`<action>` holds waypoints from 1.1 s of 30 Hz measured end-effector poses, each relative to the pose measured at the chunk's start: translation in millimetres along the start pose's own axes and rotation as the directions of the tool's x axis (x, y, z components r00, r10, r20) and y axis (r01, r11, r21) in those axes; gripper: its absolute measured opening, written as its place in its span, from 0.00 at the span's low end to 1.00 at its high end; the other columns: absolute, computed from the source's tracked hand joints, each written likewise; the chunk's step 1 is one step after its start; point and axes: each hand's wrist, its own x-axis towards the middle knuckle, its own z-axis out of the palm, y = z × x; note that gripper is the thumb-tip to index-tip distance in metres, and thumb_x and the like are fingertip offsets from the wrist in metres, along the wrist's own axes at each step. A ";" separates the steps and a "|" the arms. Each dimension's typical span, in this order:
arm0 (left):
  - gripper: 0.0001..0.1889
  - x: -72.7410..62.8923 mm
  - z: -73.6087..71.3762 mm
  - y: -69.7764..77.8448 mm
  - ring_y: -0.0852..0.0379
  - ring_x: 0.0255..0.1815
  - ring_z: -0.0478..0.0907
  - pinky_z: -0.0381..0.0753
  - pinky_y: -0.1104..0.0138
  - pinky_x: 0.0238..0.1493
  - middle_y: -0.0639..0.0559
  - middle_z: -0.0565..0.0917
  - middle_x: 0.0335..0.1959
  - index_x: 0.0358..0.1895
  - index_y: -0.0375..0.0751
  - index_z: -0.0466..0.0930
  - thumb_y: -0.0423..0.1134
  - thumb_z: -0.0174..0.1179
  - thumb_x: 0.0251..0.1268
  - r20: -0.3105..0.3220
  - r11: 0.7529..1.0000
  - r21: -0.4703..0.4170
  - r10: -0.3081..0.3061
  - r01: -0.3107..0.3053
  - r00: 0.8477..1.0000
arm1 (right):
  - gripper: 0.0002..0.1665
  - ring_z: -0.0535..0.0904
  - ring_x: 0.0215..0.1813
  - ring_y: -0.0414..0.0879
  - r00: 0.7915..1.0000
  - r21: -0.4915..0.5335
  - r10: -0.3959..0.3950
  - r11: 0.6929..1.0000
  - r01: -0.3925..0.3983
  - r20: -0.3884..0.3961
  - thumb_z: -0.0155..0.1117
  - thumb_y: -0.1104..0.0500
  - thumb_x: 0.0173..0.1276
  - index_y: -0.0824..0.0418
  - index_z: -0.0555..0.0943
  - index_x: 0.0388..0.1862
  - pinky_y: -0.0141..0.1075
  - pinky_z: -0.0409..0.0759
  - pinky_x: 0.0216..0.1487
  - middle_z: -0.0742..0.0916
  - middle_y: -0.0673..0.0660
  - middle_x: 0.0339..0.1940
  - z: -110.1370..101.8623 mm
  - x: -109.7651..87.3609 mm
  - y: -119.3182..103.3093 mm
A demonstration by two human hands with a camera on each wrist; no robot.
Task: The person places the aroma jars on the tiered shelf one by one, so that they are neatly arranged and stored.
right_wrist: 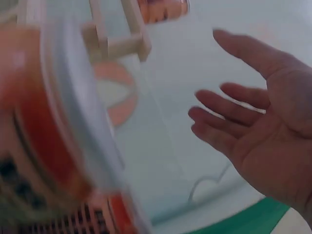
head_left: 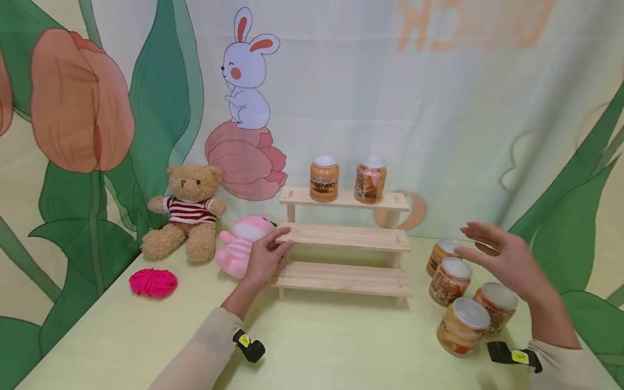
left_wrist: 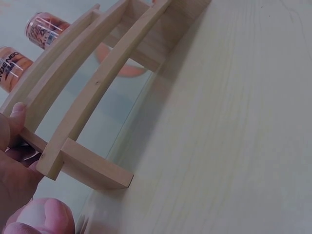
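My left hand [head_left: 263, 260] grips the left end of a three-step wooden display rack [head_left: 343, 236] near its middle step. The left wrist view shows the thumb on the wood of the rack [left_wrist: 97, 87], with other fingers partly hidden behind it. My right hand [head_left: 512, 262] hovers with fingers spread over a group of orange cans [head_left: 450, 279] with pale lids. Nothing lies in its palm in the right wrist view, where a blurred can [right_wrist: 44, 122] is close to the camera. On the top step stand two similar cans, one on the left [head_left: 324, 179] and one on the right [head_left: 370, 181].
A pink plush toy [head_left: 239, 252] sits beside the rack, close to my left forearm. Farther left are a teddy bear [head_left: 190, 211] in a striped shirt and a bundle of bright pink yarn [head_left: 153, 283]. A printed curtain [head_left: 331, 81] hangs behind the pale table [head_left: 331, 346].
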 end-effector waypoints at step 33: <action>0.19 0.0 -0.9 2.2 0.54 0.30 0.73 0.66 0.73 0.25 0.42 0.86 0.34 0.61 0.39 0.82 0.35 0.65 0.68 0.000 1.000 0.018 0.011 -0.011 1.000 | 0.28 0.79 0.57 0.37 0.884 0.277 0.043 0.942 -0.191 0.465 0.60 0.71 0.71 0.71 0.69 0.68 0.41 0.82 0.46 0.84 0.49 0.59 -35.8 -40.9 109.3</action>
